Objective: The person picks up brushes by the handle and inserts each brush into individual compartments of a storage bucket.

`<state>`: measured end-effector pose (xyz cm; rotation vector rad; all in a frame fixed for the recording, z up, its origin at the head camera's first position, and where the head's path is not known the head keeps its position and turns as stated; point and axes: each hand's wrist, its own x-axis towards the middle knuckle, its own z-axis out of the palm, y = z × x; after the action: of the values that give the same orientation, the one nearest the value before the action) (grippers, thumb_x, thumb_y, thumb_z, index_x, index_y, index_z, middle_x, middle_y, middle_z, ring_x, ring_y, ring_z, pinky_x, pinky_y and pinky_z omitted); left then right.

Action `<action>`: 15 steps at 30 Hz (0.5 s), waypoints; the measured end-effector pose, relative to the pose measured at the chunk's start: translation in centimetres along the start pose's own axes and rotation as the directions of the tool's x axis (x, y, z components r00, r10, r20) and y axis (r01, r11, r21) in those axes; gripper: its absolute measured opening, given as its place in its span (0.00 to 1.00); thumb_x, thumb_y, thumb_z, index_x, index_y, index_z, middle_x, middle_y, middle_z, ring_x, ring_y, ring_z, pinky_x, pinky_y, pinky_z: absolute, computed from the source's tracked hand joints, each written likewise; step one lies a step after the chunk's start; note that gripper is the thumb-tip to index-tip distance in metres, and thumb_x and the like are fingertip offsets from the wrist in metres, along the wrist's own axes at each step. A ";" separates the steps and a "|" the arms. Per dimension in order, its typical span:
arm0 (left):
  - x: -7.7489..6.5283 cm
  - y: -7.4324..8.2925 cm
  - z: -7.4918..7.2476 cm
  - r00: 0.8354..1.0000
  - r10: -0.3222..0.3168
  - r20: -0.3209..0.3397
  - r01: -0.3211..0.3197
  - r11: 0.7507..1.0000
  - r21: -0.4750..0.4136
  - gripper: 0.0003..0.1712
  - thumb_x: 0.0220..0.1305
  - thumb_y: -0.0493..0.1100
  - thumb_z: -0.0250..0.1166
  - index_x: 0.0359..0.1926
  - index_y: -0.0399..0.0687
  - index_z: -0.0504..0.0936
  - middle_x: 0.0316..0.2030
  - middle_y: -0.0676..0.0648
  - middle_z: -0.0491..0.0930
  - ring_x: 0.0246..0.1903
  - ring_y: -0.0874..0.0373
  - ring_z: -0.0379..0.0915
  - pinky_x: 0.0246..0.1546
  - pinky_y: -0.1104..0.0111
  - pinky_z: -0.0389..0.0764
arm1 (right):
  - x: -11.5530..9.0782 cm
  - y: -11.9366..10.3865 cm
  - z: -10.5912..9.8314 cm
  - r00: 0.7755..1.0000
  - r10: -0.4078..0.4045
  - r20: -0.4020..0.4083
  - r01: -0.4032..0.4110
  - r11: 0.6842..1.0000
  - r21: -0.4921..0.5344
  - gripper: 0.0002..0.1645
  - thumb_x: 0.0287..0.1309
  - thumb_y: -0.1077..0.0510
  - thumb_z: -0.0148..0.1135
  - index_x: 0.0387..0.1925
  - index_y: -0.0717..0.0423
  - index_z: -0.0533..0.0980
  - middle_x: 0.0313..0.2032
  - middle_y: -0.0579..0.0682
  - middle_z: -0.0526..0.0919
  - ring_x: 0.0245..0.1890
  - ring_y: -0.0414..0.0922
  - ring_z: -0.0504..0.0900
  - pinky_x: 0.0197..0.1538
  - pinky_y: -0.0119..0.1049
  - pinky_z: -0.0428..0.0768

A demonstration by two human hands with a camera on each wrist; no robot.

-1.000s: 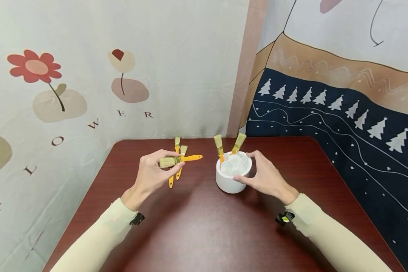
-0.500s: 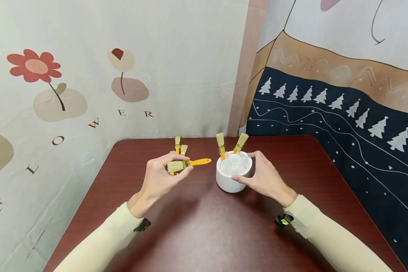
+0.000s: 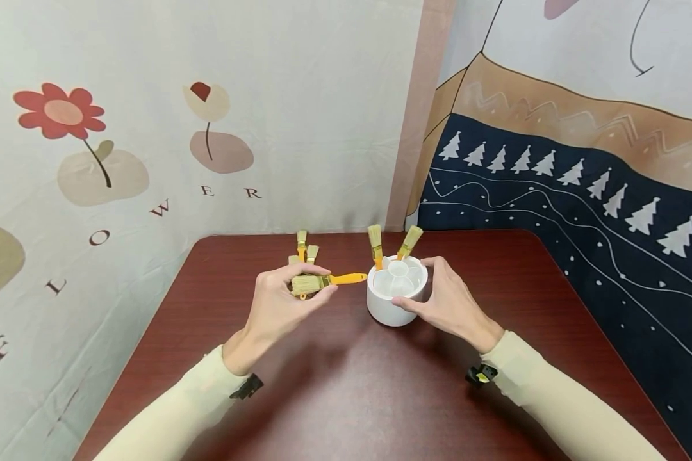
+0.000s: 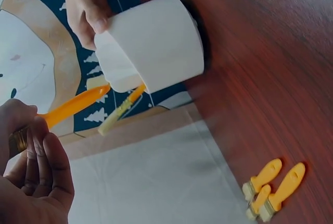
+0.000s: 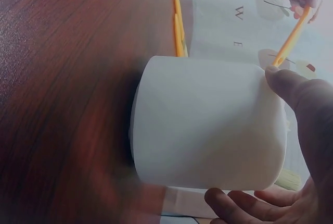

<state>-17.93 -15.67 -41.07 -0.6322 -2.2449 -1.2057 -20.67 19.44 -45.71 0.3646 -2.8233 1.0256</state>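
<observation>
My left hand (image 3: 277, 307) pinches a paintbrush (image 3: 348, 278) between thumb and fingers near its ferrule. The brush lies level, pale bristles toward the palm, yellow handle pointing right at the rim of a white round brush holder (image 3: 389, 312). In the left wrist view the handle's tip overlaps the holder's mouth. My right hand (image 3: 452, 304) grips the holder from the right, thumb (image 5: 283, 81) at the near rim and fingers on the far side. Two paintbrushes stand bristles-up in the holder's flower-shaped insert (image 3: 398, 272), one upright brush (image 3: 375, 240) and one leaning right (image 3: 412, 240).
Three more yellow-handled paintbrushes (image 4: 286, 185) lie close together on the dark red wooden table (image 3: 380, 390), partly hidden behind my left hand in the head view. Printed cloths hang behind the table's back edge, a pale flower cloth (image 3: 317, 128) and a navy tree-pattern cloth (image 3: 507, 205).
My left hand has moved right and slightly toward me with the paintbrush, bringing its handle to the holder's rim. My right hand and the holder have stayed nearly still.
</observation>
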 end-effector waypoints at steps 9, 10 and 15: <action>0.0 1.3 0.3 0.999 -0.053 0.012 0.053 0.999 0.004 0.14 0.60 0.44 0.91 0.46 0.60 0.99 0.30 0.60 0.95 0.19 0.69 0.57 0.22 0.76 0.61 | 0.1 0.0 -0.8 0.999 -0.014 0.030 0.014 1.000 -0.004 0.67 0.60 0.23 0.84 0.84 0.56 0.66 0.76 0.59 0.77 0.74 0.62 0.80 0.75 0.66 0.85; 0.0 1.3 0.4 0.998 -0.061 0.016 0.061 0.998 0.001 0.14 0.60 0.45 0.91 0.46 0.60 0.99 0.27 0.60 0.93 0.18 0.69 0.56 0.21 0.76 0.60 | 0.2 0.1 -0.9 0.999 -0.012 0.041 0.012 1.000 -0.009 0.68 0.61 0.23 0.83 0.85 0.57 0.65 0.78 0.60 0.76 0.76 0.62 0.79 0.77 0.68 0.84; 0.2 1.4 1.0 0.994 -0.101 0.037 0.102 0.995 -0.003 0.13 0.60 0.46 0.91 0.45 0.59 0.99 0.25 0.59 0.92 0.15 0.72 0.54 0.19 0.77 0.58 | 1.0 0.5 -1.9 0.993 -0.010 0.114 0.011 1.000 -0.013 0.71 0.63 0.22 0.80 0.90 0.55 0.61 0.86 0.60 0.70 0.83 0.64 0.74 0.82 0.74 0.78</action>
<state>-17.44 -14.05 -40.55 -0.5518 -2.3300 -1.2580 -21.70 20.84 -44.44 0.4501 -2.9237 1.0148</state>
